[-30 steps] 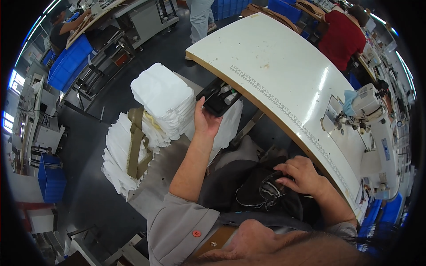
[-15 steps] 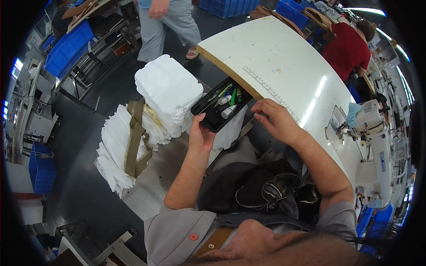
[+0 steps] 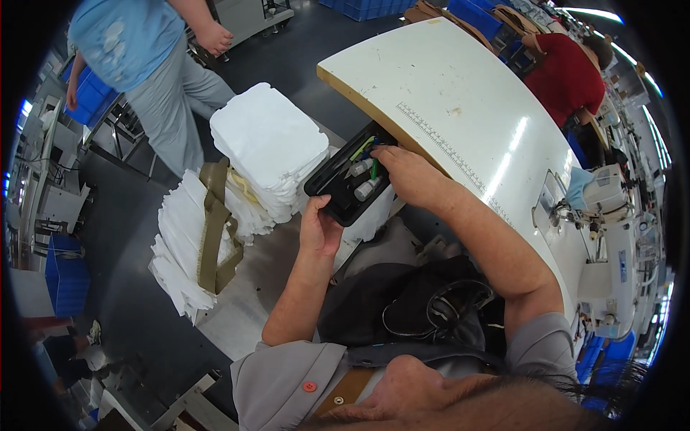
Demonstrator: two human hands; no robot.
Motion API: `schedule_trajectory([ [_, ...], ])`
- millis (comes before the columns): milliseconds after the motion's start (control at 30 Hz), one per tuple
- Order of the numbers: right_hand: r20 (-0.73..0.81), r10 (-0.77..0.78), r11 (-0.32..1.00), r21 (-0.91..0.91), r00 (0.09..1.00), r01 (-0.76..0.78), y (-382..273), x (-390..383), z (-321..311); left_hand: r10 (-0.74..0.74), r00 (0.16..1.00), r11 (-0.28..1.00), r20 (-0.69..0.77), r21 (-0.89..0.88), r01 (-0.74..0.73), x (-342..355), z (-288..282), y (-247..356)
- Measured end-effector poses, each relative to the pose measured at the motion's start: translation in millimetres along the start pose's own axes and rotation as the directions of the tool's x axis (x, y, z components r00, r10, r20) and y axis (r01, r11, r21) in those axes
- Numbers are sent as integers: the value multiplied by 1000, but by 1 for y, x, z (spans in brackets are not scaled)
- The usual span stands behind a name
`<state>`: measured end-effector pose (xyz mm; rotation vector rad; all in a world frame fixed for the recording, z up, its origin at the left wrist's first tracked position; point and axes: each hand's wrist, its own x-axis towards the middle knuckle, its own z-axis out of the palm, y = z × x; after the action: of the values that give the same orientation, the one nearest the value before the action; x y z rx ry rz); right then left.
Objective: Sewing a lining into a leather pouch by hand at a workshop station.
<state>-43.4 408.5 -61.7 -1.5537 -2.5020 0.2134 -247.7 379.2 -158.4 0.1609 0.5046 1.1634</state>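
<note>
A long black plastic drawer (image 3: 316,185) sticks out from under the edge of the white table. Small white bottles (image 3: 366,189) lie in it, along with a green pen-like stick (image 3: 374,169) and other slim tools. My left hand (image 3: 320,228) grips the drawer's near end, thumb over the rim and fingers underneath. Over the drawer's right side, my right hand (image 3: 411,174) dips in with its fingers bent together among the slim tools. Its fingertips are partly hidden, so what they hold does not show.
The white table (image 3: 445,93) has a printed ruler scale and carries a sewing machine (image 3: 607,190) at right. Left of the drawer stand stacked white pieces (image 3: 269,129) and a bundle tied with an olive strap (image 3: 213,230). A person in light blue (image 3: 129,47) walks at far left.
My right hand has moved left from the table edge into the drawer. My left hand stays on the drawer, which sits slightly lower in view. The walking person has come nearer on the left.
</note>
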Motion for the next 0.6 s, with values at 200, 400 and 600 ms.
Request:
schedule_trajectory([
  [200,-69,-16,952,305,998,36,-15,7,-24,6,1000,1000,14,-1,-6,-3,2,1],
  [400,-6,46,984,170,999,-45,-5,12,-27,12,1000,1000,-7,9,-12,-7,1,3],
  [600,309,-110,993,69,945,93,-12,20,-37,16,1000,1000,-7,18,-16,-13,6,7],
])
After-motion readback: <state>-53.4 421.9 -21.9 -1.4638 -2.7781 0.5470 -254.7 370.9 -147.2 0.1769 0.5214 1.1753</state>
